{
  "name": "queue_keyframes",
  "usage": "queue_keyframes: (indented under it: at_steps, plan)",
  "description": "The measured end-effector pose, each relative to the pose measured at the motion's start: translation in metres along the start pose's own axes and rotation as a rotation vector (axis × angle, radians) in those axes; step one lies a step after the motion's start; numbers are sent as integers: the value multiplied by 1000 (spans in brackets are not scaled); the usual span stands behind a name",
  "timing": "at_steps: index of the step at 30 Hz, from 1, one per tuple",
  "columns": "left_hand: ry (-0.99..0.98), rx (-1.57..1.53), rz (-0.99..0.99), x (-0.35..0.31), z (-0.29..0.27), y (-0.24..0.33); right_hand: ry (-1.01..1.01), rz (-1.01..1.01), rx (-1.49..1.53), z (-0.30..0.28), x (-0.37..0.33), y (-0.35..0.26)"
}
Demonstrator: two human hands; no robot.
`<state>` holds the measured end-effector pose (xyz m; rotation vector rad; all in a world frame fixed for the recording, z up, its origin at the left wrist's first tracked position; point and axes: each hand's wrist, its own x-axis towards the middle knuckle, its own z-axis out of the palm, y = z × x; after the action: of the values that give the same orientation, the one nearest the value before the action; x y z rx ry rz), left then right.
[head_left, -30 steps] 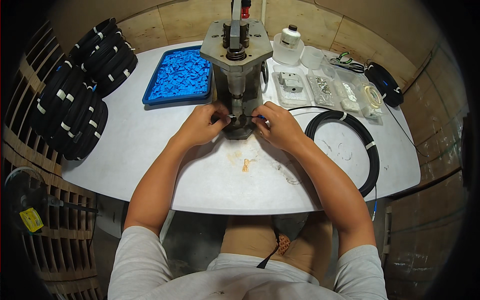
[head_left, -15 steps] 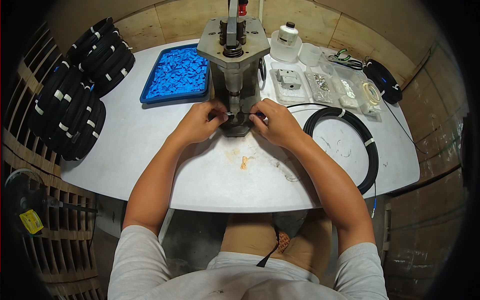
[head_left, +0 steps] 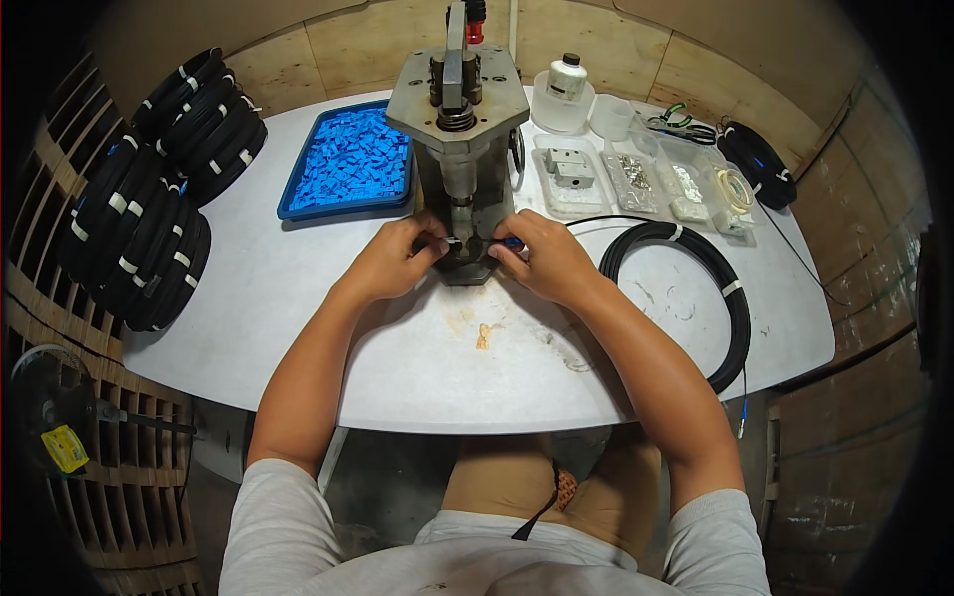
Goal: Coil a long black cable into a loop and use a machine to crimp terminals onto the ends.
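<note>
A metal hand press (head_left: 459, 131) stands upright at the middle of the table, its ram pointing down between my hands. At the left of its base, my left hand (head_left: 390, 260) pinches a small pale end piece (head_left: 453, 239), mostly hidden by the fingers. On the other side, my right hand (head_left: 545, 256) grips a black cable with a short blue part (head_left: 512, 241) showing at the fingertips. That cable runs back to a black cable coil (head_left: 736, 310) tied with white bands, on the right of the table. Whether the ram touches the cable end I cannot tell.
Left of the press sits a dark blue tray (head_left: 343, 210) full of small blue pieces. Stacked black coils (head_left: 149, 233) stand at the far left. Clear boxes of small parts (head_left: 636, 179), a white bottle (head_left: 568, 77), green-handled pliers (head_left: 676, 114) and another coil (head_left: 757, 164) are at the back right.
The whole view has shifted slightly, so the press and table sit a little lower. Both hands stay at the press base, with the blue part by the right fingers showing a bit more.
</note>
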<state>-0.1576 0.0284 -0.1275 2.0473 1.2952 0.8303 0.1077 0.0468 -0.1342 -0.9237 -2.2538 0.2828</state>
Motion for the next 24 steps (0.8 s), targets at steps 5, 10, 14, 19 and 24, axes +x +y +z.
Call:
queue_keyframes:
  at_steps: [5,10,14,19,24]
  plan:
    - [-12,34,-15,2,-3,9,5,-34,-62,-1,1,2]
    - [-18,37,-25,0,-4,9,0,-17,-112,-3,2,1]
    - [-9,61,-18,1,-3,7,9,-43,-150,-2,1,4]
    - [-8,35,-22,1,-1,8,31,-36,-146,-4,-1,4]
    - [-12,26,-30,-1,-1,7,36,-39,-179,-3,0,3]
